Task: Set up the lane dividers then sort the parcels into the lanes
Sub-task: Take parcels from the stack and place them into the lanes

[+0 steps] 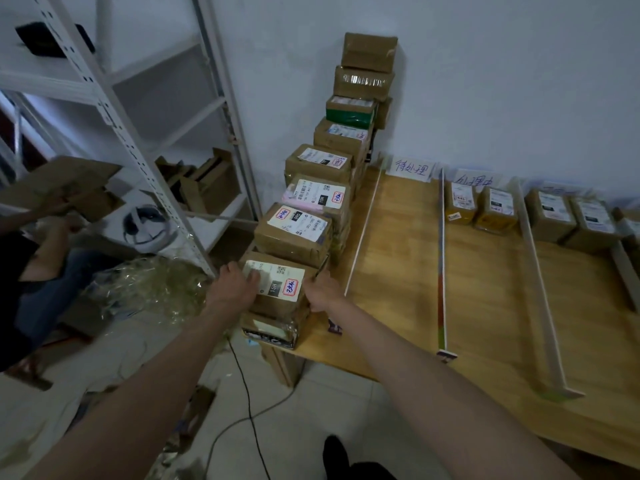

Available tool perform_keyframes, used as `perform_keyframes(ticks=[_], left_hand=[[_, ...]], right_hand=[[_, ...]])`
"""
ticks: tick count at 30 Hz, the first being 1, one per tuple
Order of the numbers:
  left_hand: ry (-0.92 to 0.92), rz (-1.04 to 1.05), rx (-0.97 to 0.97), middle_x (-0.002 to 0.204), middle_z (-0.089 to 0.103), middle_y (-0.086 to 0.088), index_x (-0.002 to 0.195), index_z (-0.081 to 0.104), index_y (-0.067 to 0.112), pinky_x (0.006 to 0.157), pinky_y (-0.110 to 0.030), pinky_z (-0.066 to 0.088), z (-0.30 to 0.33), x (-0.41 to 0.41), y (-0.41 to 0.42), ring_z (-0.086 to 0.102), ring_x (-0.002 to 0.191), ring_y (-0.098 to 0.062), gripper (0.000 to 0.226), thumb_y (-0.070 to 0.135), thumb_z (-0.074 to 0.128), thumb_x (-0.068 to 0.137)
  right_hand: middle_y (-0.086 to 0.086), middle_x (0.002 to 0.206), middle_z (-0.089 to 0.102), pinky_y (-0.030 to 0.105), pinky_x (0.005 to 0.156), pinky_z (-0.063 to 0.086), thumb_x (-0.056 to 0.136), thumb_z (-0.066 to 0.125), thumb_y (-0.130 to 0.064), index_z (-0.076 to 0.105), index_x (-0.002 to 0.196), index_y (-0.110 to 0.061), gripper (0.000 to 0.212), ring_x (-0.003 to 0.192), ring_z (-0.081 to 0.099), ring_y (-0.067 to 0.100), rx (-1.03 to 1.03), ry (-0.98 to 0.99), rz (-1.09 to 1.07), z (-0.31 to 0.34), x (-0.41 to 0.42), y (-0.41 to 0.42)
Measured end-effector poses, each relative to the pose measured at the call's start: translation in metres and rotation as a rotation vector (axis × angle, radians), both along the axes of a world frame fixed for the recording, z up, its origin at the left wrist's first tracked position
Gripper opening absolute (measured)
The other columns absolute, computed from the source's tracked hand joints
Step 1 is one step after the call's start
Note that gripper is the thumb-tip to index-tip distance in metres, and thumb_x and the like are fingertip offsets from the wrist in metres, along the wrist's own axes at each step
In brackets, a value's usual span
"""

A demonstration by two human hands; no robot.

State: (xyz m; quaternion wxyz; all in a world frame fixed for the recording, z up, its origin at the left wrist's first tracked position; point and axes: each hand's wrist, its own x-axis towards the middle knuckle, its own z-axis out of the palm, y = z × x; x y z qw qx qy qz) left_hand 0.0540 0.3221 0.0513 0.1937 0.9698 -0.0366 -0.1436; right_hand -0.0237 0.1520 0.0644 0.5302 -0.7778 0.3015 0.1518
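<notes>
Left hand [237,284] and right hand [320,292] clasp opposite sides of the nearest brown labelled cardboard parcel [277,289]; lift level, clear of the stack beneath.

Both forearms are bare, no sleeves showing anywhere in view. No watch or rings on the left hand [235,289] or the right hand [320,292]. There's a dark shoe [335,453] at the bottom.

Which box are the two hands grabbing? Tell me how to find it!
Find the wooden table, then the row of stacked parcels along its left edge. The parcel is nearest you, atop the front stack, with the left hand and right hand at its sides.
</notes>
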Motion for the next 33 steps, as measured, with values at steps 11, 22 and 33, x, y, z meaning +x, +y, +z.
perform_keyframes(ticks=[11, 22, 33], left_hand=[[-0.153, -0.039, 0.037, 0.132, 0.051, -0.017, 0.134, 0.042, 0.006, 0.103, -0.050, 0.039, 0.023, -0.007, -0.008, 0.052, 0.120, -0.034, 0.055, 0.049, 0.034, 0.101], [-0.184, -0.261, -0.098, 0.144, 0.046, -0.014, 0.143, 0.042, 0.012, 0.106, -0.052, 0.041, 0.070, -0.016, -0.015, 0.044, 0.130, -0.033, 0.059, 0.049, 0.046, 0.097], [-0.141, -0.441, -0.235, 0.148, 0.043, -0.012, 0.147, 0.039, 0.014, 0.107, -0.044, 0.036, 0.078, -0.063, -0.070, 0.044, 0.132, -0.033, 0.055, 0.047, 0.036, 0.103]], right_hand=[[0.007, 0.139, 0.055, 0.025, 0.057, 0.057, 0.101, 0.045, -0.041, 0.027, 0.147, -0.021, 0.054, 0.109, 0.065, 0.030, 0.069, -0.094, -0.060, 0.019, -0.007, -0.006], [0.016, 0.143, 0.052, 0.041, 0.102, 0.051, 0.099, 0.053, -0.046, 0.042, 0.144, -0.010, 0.059, 0.124, 0.057, 0.033, 0.241, 0.027, 0.074, 0.068, -0.057, -0.034], [0.011, 0.128, 0.064, 0.036, 0.096, 0.055, 0.100, 0.056, -0.034, 0.054, 0.134, -0.005, 0.045, 0.117, 0.063, 0.024, 0.223, -0.006, -0.129, 0.068, -0.139, -0.064]])
